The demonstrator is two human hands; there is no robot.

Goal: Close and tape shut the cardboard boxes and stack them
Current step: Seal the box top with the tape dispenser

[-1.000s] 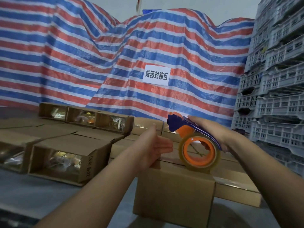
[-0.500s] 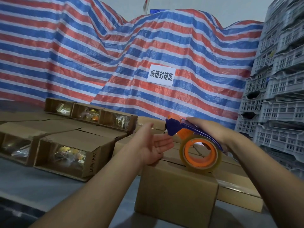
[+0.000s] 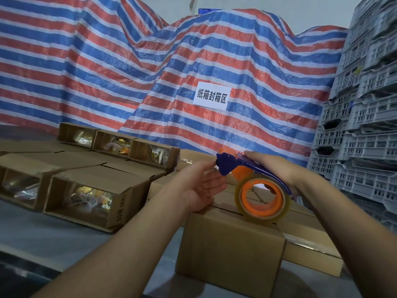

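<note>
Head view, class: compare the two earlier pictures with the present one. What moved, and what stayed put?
The left hand moved forward over the closed box, and its open fingers now reach the blue nose of the tape dispenser. The right hand holds the dispenser as before, its roll resting on the box top. The open boxes on the left did not move.

Red-blue striped tarp (image 3: 111, 67) — orange-cored tape roll (image 3: 262, 199)

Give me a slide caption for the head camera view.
Right hand runs a tape dispenser along a closed box; open left hand steadies it.
</note>
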